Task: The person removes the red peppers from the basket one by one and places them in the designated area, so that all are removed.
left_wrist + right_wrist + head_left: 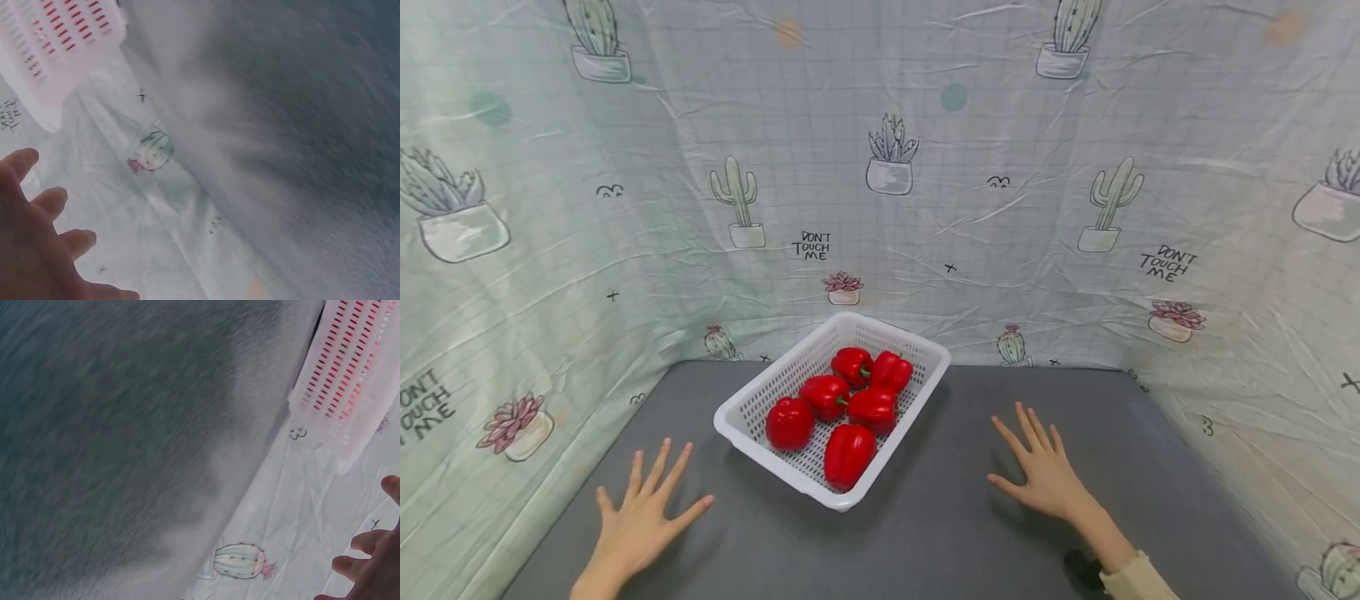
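A white perforated plastic basket (751,446) stands turned at an angle on the grey table, with several red bell peppers (850,457) lying in it. To the left of the basket, my left hand (634,527) is spread flat with straight fingers and holds nothing. On the other side, my right hand (1047,477) also has its fingers spread apart and grips nothing. In the left wrist view the left fingers (80,242) show below the basket's corner (69,69). The right wrist view has the right fingers (350,567) below the basket's slotted side (340,381), red showing through it.
The grey tabletop (925,533) runs back to a hanging cloth (955,225) printed with cacti, which encloses the back and both sides. The basket's far end stands near the back cloth. A dark band (1082,571) lies at the right wrist by a beige sleeve (1138,579).
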`<state>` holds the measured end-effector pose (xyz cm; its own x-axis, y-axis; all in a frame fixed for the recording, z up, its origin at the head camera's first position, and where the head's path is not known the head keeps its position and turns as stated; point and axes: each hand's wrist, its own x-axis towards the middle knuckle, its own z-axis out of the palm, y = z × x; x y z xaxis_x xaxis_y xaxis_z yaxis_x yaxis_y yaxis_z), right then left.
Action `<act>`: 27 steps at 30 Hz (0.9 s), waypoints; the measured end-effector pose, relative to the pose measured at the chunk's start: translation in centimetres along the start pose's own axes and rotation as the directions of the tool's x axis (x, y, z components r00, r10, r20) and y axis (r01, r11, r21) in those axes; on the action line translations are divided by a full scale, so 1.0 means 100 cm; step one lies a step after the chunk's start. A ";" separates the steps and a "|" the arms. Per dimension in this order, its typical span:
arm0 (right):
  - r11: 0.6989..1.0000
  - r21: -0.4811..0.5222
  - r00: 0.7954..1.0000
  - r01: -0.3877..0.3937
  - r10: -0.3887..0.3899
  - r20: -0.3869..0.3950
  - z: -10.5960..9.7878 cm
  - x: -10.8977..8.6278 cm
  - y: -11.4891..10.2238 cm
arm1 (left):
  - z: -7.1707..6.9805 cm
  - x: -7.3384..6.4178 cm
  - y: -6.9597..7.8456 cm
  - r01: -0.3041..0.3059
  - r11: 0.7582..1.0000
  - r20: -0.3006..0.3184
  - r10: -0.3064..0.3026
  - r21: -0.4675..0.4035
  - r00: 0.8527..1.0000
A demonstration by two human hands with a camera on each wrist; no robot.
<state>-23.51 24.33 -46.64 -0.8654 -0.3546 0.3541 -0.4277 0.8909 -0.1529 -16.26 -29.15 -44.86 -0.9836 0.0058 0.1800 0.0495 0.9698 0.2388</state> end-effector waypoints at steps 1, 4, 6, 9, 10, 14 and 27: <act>1.000 0.004 1.000 0.002 -0.002 -0.001 0.000 0.000 -0.002 | 0.000 -0.001 0.002 -0.002 1.000 -0.004 0.002 -0.002 1.000; 1.000 0.015 1.000 0.006 -0.006 -0.005 0.000 0.001 -0.009 | -0.001 -0.001 0.009 -0.008 1.000 -0.020 0.008 -0.013 1.000; 1.000 0.023 1.000 0.010 -0.009 -0.006 0.000 0.002 -0.013 | -0.002 -0.002 0.014 -0.015 1.000 -0.029 0.014 -0.019 0.999; 0.999 0.030 1.000 0.019 -0.018 -0.018 0.000 0.004 -0.018 | -0.003 -0.002 0.020 -0.030 0.999 -0.046 0.028 -0.032 0.999; 0.999 0.028 1.000 0.021 -0.020 -0.021 0.000 0.005 -0.020 | -0.003 -0.002 0.022 -0.035 0.999 -0.053 0.033 -0.037 0.998; 0.999 0.033 0.999 0.030 -0.029 -0.020 -0.001 0.008 -0.027 | -0.001 -0.001 0.031 -0.048 0.997 -0.070 0.044 -0.054 0.997; 0.993 0.106 0.998 0.051 -0.048 -0.034 0.005 0.022 -0.054 | 0.003 0.006 0.060 -0.055 0.991 -0.098 0.043 -0.122 0.994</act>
<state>-23.27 18.56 -45.46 -0.8344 -0.3873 0.3921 -0.4968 0.8365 -0.2311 -16.63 -23.28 -43.59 -0.9590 0.0236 0.2824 0.1241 0.9309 0.3435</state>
